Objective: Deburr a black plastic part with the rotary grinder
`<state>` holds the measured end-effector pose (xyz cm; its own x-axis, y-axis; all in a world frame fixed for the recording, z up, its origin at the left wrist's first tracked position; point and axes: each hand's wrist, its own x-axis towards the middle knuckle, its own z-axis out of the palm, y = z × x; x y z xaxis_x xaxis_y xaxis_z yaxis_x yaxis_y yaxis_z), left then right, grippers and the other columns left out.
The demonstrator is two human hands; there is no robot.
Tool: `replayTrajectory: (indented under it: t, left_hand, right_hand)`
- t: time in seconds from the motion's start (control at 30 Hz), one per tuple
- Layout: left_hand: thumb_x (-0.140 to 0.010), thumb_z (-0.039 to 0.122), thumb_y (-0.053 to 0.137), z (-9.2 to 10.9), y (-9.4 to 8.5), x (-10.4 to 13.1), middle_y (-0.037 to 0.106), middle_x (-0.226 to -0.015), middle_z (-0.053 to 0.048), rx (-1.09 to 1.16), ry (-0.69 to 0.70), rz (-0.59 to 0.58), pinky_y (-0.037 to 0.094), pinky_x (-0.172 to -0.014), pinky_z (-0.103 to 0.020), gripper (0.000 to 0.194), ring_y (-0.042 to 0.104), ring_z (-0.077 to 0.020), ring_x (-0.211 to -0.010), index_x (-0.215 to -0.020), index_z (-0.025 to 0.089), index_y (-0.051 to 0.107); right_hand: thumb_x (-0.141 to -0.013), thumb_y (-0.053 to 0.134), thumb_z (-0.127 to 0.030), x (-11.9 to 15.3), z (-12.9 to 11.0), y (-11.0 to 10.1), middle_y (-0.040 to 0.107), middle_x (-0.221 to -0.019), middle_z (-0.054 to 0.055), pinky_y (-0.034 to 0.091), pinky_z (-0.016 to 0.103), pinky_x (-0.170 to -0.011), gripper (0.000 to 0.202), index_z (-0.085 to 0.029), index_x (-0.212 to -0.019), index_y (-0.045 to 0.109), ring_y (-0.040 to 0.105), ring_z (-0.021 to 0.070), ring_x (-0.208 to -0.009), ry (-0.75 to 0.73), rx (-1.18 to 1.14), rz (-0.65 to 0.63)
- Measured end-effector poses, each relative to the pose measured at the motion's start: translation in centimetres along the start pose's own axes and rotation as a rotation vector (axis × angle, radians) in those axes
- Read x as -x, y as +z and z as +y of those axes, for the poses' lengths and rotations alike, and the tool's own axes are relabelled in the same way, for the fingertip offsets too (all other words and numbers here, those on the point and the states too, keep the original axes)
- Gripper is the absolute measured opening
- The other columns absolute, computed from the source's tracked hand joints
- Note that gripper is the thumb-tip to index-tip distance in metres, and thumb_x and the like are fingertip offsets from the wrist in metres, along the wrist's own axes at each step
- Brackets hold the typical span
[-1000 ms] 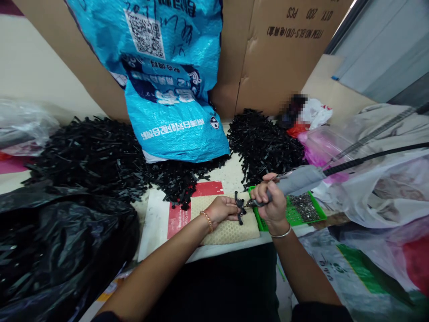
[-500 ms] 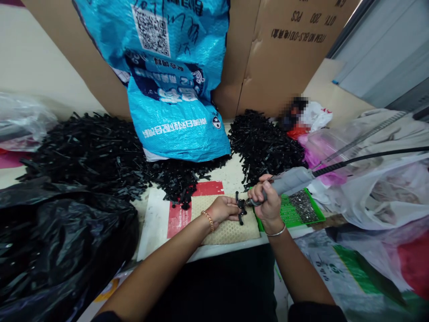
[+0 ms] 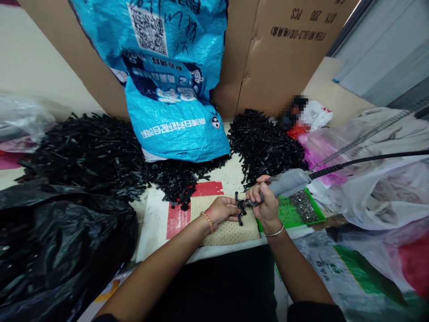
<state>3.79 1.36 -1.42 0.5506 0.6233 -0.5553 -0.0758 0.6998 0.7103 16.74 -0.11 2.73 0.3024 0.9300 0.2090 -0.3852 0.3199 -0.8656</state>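
Since a moment ago the right hand [image 3: 264,203] and its grey powered driver [image 3: 284,183] have slid slightly left, closer to the work. A small black plastic part [image 3: 240,207] sits on a tan mesh mat [image 3: 228,230] at the near table edge. The left hand [image 3: 224,209] pinches the part — fingers closed on it. The right hand is wrapped around the driver, its tip touching the part, a black cable [image 3: 368,159] trailing right. Just beside the right hand lies a green tray [image 3: 315,217] of small screws. Farther back — heaps of black parts [image 3: 94,152] and a blue woven sack [image 3: 174,80] leaning on cardboard [image 3: 278,58].
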Motion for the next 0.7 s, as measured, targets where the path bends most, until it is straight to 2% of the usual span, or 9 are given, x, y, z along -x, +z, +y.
replayTrajectory:
  t: [0.33,0.57,0.7]
  left_hand:
    - [-0.065,0.006,0.077,0.1,0.2,0.1,0.07,-0.072,-0.006,-0.02,0.009,0.023,0.057,-0.063,-0.025,0.017,0.065,-0.012,-0.062,-0.08,0.008,0.069]
    - [-0.062,0.006,0.078,0.0,0.1,-0.2,0.069,-0.071,-0.005,-0.018,0.002,0.037,0.058,-0.061,-0.025,0.019,0.065,-0.0129,-0.062,-0.078,0.009,0.069]
    - [-0.062,0.003,0.074,-0.3,0.2,-0.4,0.067,-0.066,-0.004,-0.009,0.002,0.037,0.057,-0.06,-0.025,0.015,0.064,-0.0122,-0.059,-0.075,0.009,0.068]
  right_hand:
    - [-0.082,0.065,-0.041,0.3,0.4,0.1,0.037,-0.044,-0.012,0.039,0.025,-0.045,0.022,-0.025,-0.088,0.051,0.035,0.0096,-0.038,-0.01,0.088,-0.09]
    - [-0.081,0.066,-0.043,-0.2,1.0,-0.7,0.036,-0.044,-0.012,0.037,0.026,-0.044,0.025,-0.024,-0.086,0.051,0.035,0.0091,-0.037,0.106,0.124,-0.252]
    - [-0.079,0.068,-0.046,-0.3,1.0,-0.6,0.035,-0.042,-0.013,0.034,0.025,-0.043,0.028,-0.024,-0.084,0.052,0.032,0.0086,-0.036,0.141,0.093,-0.25]
